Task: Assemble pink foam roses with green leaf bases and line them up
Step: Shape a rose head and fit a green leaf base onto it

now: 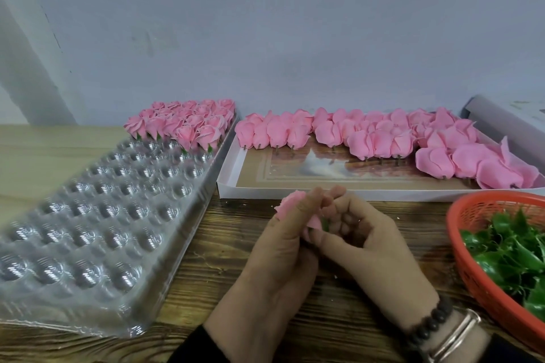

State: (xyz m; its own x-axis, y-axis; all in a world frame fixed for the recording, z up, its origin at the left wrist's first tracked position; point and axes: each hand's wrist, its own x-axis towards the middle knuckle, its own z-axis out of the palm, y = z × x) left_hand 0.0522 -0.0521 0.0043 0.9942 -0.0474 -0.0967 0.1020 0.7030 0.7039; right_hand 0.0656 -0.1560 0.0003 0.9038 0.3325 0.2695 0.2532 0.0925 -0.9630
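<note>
While both hands meet low over the wooden counter (224,247), the left hand (283,247) curls its grip round a pink foam rose (290,203), thumb laid along the bloom, petals showing above and below the fingers. The right hand (365,242) closes its fingers against the flower's underside, where a sliver of green leaf base (325,224) shows between the two grips; how firmly it pinches that piece cannot be told. Two bracelets (442,324) sit on the right wrist.

Right of the grip, near it, a red mesh basket (472,262) holds a heap of loose green leaf bases (507,250). Left of the grip lies a clear plastic blister tray (97,215), tilted across the counter, most of its round cups bare.

Just beyond the grip stands a shallow white box (324,194) with unfinished pink rose heads (383,138) lying along its far side and right end, short stems pointing toward the person. Farther off to the left, finished roses (182,121) with green bases fill the far end of the blister tray.
</note>
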